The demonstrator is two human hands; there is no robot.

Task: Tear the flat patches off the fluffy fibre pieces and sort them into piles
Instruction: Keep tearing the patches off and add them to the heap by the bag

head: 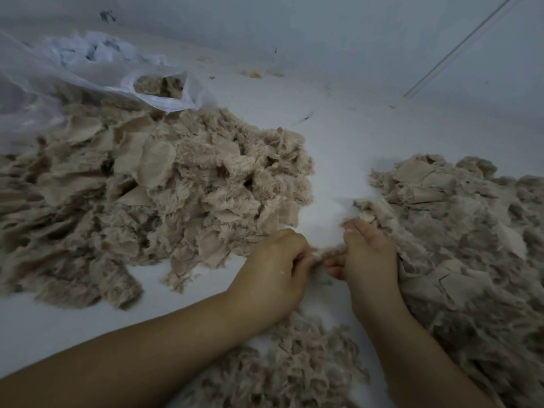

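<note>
My left hand and my right hand meet over the white floor, both pinching one small beige fluffy fibre piece stretched between them. A big heap of beige fluffy pieces with flat patches lies to the left. Another heap lies to the right, touching my right hand. A smaller fluffy pile sits under my forearms near the bottom edge.
A clear plastic bag with more beige pieces in its mouth lies at the back left. The white floor runs between the heaps up to a pale wall. Small scraps dot the floor near the wall.
</note>
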